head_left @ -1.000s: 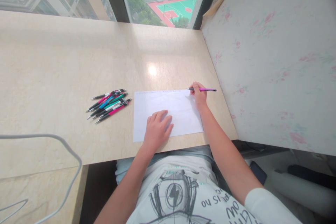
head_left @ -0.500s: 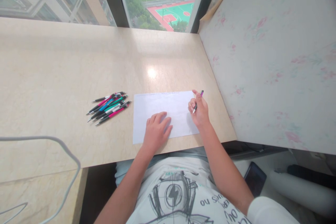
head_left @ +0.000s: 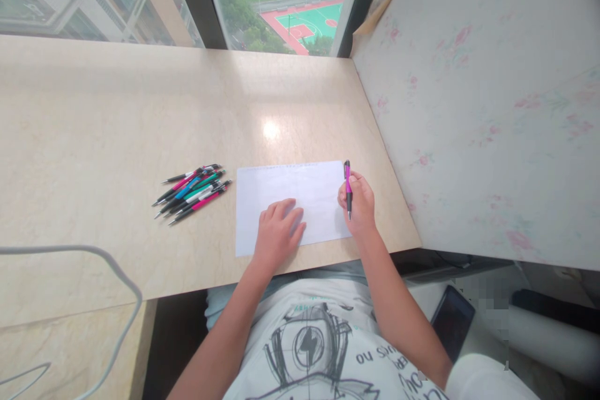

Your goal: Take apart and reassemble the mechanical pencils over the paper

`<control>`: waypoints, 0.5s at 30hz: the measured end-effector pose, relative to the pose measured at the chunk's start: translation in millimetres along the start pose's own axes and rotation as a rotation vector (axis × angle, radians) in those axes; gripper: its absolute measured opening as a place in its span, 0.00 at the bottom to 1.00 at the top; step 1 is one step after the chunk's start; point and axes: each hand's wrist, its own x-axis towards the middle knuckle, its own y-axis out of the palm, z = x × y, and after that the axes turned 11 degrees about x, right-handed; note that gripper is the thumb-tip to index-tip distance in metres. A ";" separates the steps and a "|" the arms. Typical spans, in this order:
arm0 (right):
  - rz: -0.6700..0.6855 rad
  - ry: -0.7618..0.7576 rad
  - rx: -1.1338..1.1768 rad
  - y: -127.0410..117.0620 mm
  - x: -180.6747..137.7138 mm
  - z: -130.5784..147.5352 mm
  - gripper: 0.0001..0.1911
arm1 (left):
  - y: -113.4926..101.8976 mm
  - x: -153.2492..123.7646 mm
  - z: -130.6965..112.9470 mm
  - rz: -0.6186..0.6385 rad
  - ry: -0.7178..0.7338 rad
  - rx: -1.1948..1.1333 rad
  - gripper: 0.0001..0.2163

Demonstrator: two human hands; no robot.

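Note:
A white sheet of paper lies near the front edge of the desk, with a faint line of marks along its top. My left hand rests flat on the paper, fingers apart and holding nothing. Over the sheet's right edge, my right hand is closed on a purple and black pen. The pen is roughly upright in the view, its metal tip pointing toward me. Left of the paper lies a loose pile of pens in pink, blue, green, white and black, tips toward the lower left.
The stone-patterned desk runs back to a window. A flowered wall borders it on the right. A grey cable loops at the lower left. Low on the right lies a dark tablet-like device.
The pen has turned in my right hand from slanting to nearly upright, showing more of its purple barrel. The right thumb has shifted. My left hand stays on the paper.

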 end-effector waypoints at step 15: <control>0.095 0.134 -0.042 3.3 -11.1 0.4 0.27 | 0.9 -0.1 0.0 0.001 -0.002 -0.005 0.10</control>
